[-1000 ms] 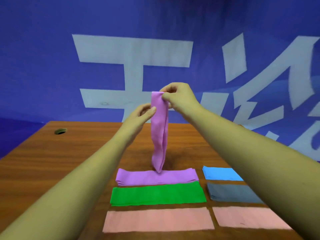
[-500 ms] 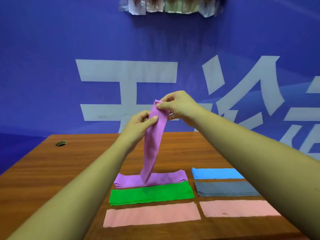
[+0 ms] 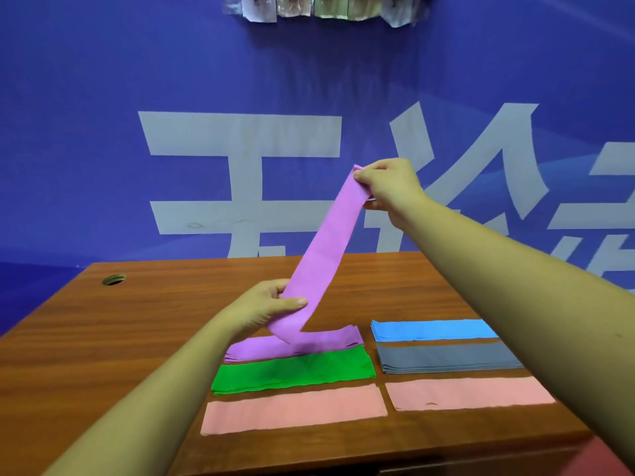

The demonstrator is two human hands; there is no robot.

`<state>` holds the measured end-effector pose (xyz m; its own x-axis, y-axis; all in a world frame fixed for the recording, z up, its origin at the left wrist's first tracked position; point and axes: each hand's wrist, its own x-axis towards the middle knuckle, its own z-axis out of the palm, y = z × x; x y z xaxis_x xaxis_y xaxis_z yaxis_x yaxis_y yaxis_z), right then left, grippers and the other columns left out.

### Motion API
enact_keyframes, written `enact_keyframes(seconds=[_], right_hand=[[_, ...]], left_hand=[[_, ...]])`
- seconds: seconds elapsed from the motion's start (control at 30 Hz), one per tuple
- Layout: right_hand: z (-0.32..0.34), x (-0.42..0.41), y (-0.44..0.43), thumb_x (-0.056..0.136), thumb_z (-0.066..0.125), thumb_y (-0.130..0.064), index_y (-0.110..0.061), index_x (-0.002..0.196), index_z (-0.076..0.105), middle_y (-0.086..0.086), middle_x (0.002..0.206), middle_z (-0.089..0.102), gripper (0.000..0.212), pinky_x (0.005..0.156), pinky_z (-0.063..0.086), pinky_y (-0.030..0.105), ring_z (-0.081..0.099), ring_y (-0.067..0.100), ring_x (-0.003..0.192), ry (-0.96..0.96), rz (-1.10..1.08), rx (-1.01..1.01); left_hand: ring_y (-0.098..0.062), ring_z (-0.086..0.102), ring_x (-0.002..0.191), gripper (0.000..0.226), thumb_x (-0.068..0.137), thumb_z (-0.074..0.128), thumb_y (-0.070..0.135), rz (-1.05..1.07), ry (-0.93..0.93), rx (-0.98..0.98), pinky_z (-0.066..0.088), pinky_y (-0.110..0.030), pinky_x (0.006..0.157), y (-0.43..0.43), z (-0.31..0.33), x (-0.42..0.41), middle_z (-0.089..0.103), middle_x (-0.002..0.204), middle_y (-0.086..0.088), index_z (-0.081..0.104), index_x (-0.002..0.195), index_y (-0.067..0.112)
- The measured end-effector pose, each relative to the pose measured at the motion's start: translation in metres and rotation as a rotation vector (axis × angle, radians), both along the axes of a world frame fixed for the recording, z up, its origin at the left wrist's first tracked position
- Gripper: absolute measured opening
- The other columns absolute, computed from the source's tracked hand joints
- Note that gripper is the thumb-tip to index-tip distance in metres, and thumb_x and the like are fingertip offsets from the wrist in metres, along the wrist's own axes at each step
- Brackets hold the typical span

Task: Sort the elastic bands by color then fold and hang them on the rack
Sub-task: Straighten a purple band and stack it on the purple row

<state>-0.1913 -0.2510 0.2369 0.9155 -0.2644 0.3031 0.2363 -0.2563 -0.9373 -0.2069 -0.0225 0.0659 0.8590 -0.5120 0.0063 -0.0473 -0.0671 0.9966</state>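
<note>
Folding the purple band (image 3: 326, 242) in the air over the table (image 3: 137, 331); right hand (image 3: 390, 187) pinches its top end, fingers curled tight; left hand (image 3: 261, 312) grips it low down, thumb across the front; lower bend sits right at the purple pile (image 3: 336, 340), contact unclear; best to raise the low grip to the top end, edges matched, band taut, no twist; avoid dragging the pile.

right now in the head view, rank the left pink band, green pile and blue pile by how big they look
left pink band
green pile: nearly alike, and the pink lies nearer, so unsure
blue pile: clearly smallest
</note>
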Motion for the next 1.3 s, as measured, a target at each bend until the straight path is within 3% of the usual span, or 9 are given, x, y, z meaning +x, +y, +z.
enact_keyframes(seconds=[0.13,0.2,0.33,0.67,0.83,0.93,1.13,1.23,1.3], right_hand=[[-0.019,0.005,-0.022,0.089,0.062,-0.005,-0.001,0.082,0.065,0.009,0.075,0.062,0.008,0.059,0.059,0.031,0.064,0.019,0.068,0.059,-0.092,0.055],[-0.032,0.007,-0.031,0.089,0.064,-0.006,-0.003,0.076,0.063,0.009,0.075,0.062,0.013,0.062,0.059,0.035,0.064,0.020,0.066,0.102,-0.116,0.074],[-0.054,0.012,-0.039,0.089,0.067,-0.013,-0.006,0.072,0.062,0.013,0.077,0.065,0.019,0.055,0.056,0.030,0.063,0.021,0.063,0.154,-0.122,0.097],[-0.093,0.007,-0.045,0.088,0.072,-0.016,0.000,0.095,0.068,0.014,0.083,0.067,0.018,0.060,0.057,0.030,0.062,0.020,0.059,0.308,-0.074,0.064],[-0.127,0.002,-0.049,0.086,0.073,-0.013,-0.001,0.095,0.069,0.016,0.086,0.068,0.016,0.058,0.057,0.030,0.062,0.021,0.061,0.420,-0.052,0.058],[-0.153,-0.001,-0.048,0.086,0.070,-0.009,-0.004,0.092,0.066,0.014,0.084,0.063,0.009,0.050,0.056,0.027,0.061,0.022,0.065,0.521,-0.020,0.072],[-0.210,-0.001,-0.047,0.082,0.074,-0.007,0.000,0.091,0.071,0.013,0.085,0.066,0.012,0.061,0.051,0.030,0.058,0.022,0.075,0.585,-0.055,-0.036],[-0.226,-0.001,-0.045,0.080,0.078,-0.011,-0.003,0.080,0.071,0.008,0.074,0.064,0.011,0.057,0.046,0.026,0.054,0.019,0.066,0.594,-0.086,-0.129],[-0.234,0.003,-0.043,0.076,0.081,-0.012,-0.009,0.067,0.066,0.004,0.069,0.063,0.018,0.062,0.050,0.030,0.058,0.021,0.070,0.551,-0.107,-0.207]], left_hand=[[-0.014,0.063,0.074,0.071,0.052,0.092,0.044,0.085,0.112,-0.041,0.056,-0.024,0.065,0.024,-0.018,0.002,0.068,0.088,-0.008,0.070,0.109,0.008],[-0.014,0.062,0.070,0.061,0.060,0.090,0.032,0.150,0.167,-0.100,0.056,-0.023,0.063,0.034,-0.021,0.003,0.066,0.083,-0.010,0.068,0.108,0.002],[-0.019,0.067,0.071,0.019,0.091,0.061,0.006,0.259,0.166,-0.143,0.055,-0.021,0.058,0.042,-0.019,0.006,0.070,0.091,-0.015,0.063,0.110,0.006],[-0.010,0.067,0.056,0.008,0.099,0.052,0.007,0.561,0.153,-0.183,0.053,-0.015,0.051,0.056,-0.016,0.022,0.065,0.082,-0.010,0.059,0.103,0.008],[-0.013,0.063,0.053,0.021,0.095,0.060,0.008,0.577,0.090,-0.078,0.050,-0.018,0.048,0.068,-0.023,0.020,0.067,0.085,-0.010,0.063,0.113,0.017],[-0.012,0.063,0.049,0.014,0.095,0.059,0.005,0.588,0.065,-0.036,0.047,-0.017,0.043,0.072,-0.030,0.015,0.064,0.083,-0.011,0.062,0.101,0.017],[-0.011,0.062,0.045,0.018,0.097,0.051,-0.001,0.577,0.145,0.102,0.044,-0.017,0.039,0.082,-0.058,0.009,0.063,0.088,-0.013,0.061,0.099,0.014],[-0.010,0.060,0.041,0.021,0.096,0.049,-0.003,0.580,0.165,0.194,0.044,-0.017,0.038,0.085,-0.067,0.009,0.062,0.088,-0.014,0.061,0.104,0.013],[-0.010,0.057,0.038,0.023,0.095,0.051,-0.004,0.572,0.113,0.302,0.042,-0.018,0.038,0.086,-0.071,0.007,0.065,0.076,-0.016,0.057,0.110,0.012]])
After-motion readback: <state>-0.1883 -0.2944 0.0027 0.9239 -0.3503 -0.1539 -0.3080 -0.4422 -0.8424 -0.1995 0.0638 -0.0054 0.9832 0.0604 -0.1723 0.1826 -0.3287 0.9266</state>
